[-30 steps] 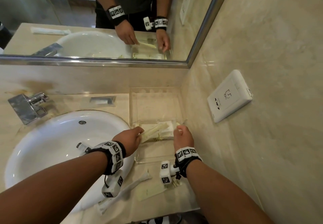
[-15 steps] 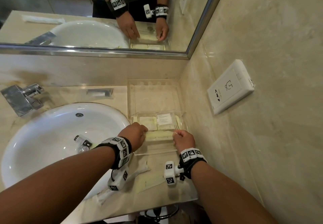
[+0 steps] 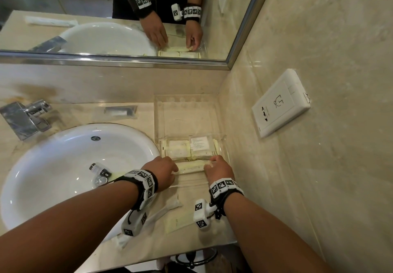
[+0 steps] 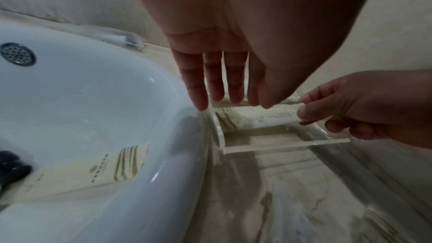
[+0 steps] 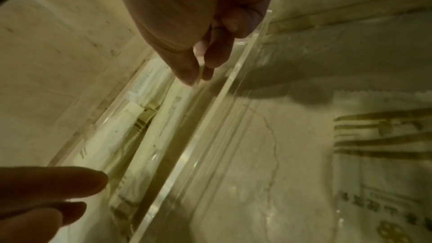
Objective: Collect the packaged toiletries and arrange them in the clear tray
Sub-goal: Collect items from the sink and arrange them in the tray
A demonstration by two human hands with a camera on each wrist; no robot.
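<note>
The clear tray (image 3: 221, 145) sits on the counter right of the basin, with several cream packets (image 3: 187, 149) lying flat in its middle. A long cream packet (image 3: 191, 166) lies across the tray's near part. My right hand (image 3: 209, 164) pinches its right end between thumb and forefinger (image 5: 187, 73). My left hand (image 3: 175, 169) rests straight fingers (image 4: 214, 90) on its left end, by the tray's left wall. One more cream packet (image 3: 180, 221) and a long white wrapped item (image 3: 157, 215) lie on the counter under my wrists. Another packet (image 4: 93, 169) lies inside the basin.
The white basin (image 3: 53, 187) holds a small dark-capped bottle (image 3: 100, 169). A dark sachet (image 3: 120, 111) lies on the counter behind the basin, and a chrome tap (image 3: 25, 117) stands at the left. The wall with a socket plate (image 3: 280, 102) closes the right side, the mirror the back.
The long packet went from tilted above the stacked packets down to lying flat in the tray's near part. Both hands came down and nearer with it.
</note>
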